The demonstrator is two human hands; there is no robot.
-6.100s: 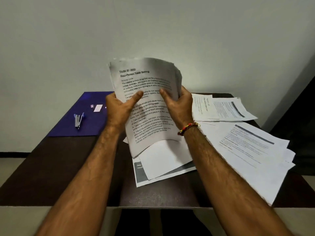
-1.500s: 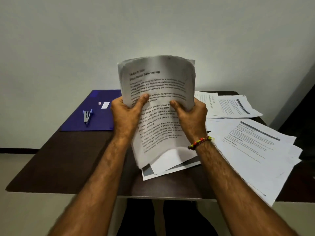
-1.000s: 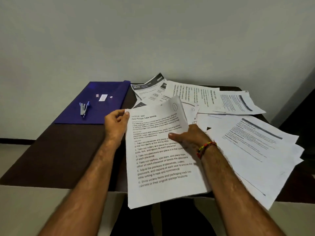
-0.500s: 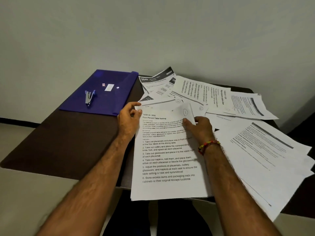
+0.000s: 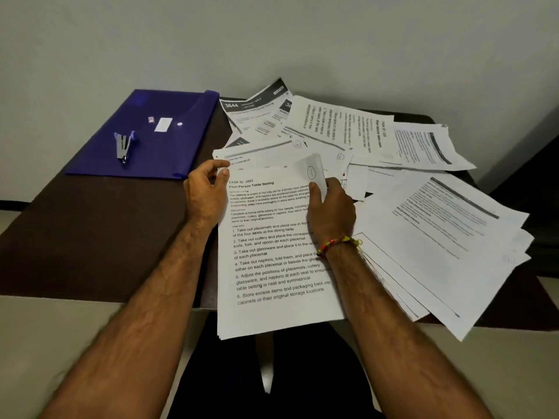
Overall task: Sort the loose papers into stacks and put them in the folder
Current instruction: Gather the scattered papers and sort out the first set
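A squared stack of white printed sheets headed "Four-Person Table Setting" (image 5: 272,252) lies at the near edge of the dark brown bench (image 5: 106,231), its lower part hanging over that edge. The left hand (image 5: 207,192) pinches the stack's top-left corner, probably to steady it. The right hand (image 5: 329,207) curls the top sheet's upper-right corner between its fingers, apparently to check the circled number. Behind and right of the stack, loose white papers (image 5: 438,225) lie fanned, some overhanging the bench. Far left of the stack sits the flat blue plastic folder (image 5: 169,146), closed, carrying a small metal stapler (image 5: 123,145); bare bench separates them.
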